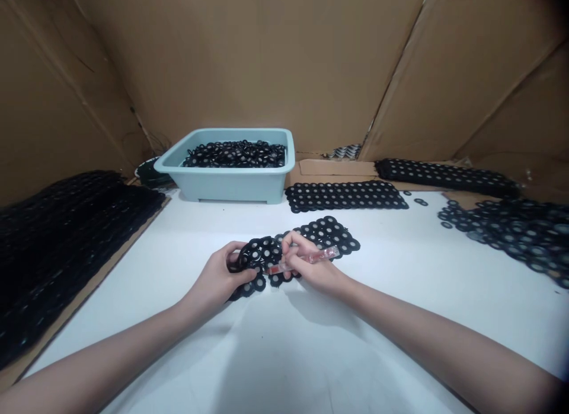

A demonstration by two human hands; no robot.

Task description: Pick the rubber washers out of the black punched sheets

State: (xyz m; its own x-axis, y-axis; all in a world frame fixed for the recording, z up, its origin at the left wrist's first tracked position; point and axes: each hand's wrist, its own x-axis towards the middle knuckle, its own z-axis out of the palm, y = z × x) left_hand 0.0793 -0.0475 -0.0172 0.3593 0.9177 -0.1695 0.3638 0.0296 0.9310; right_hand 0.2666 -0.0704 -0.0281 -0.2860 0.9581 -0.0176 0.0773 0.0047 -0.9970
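A strip of joined black rings point(326, 231) lies across the middle of the white table, its left end lifted and bent. My left hand point(226, 271) grips that left end, thumb in front and fingers behind. In my right hand point(306, 263) is a slim tool with a reddish, clear-wrapped handle point(322, 255), pinched like a pen. Its tip points left at the rings beside my left thumb. Whether the tip passes through a ring is too small to tell.
A light blue basin point(226, 182) full of loose black rings stands at the back. Behind the strip lies another ring panel point(347, 196), with a stacked one point(444, 175) farther right. Loose rings point(515, 230) are heaped at right; a dark pile point(66, 242) fills the left. Cardboard walls point(249, 58) enclose the table.
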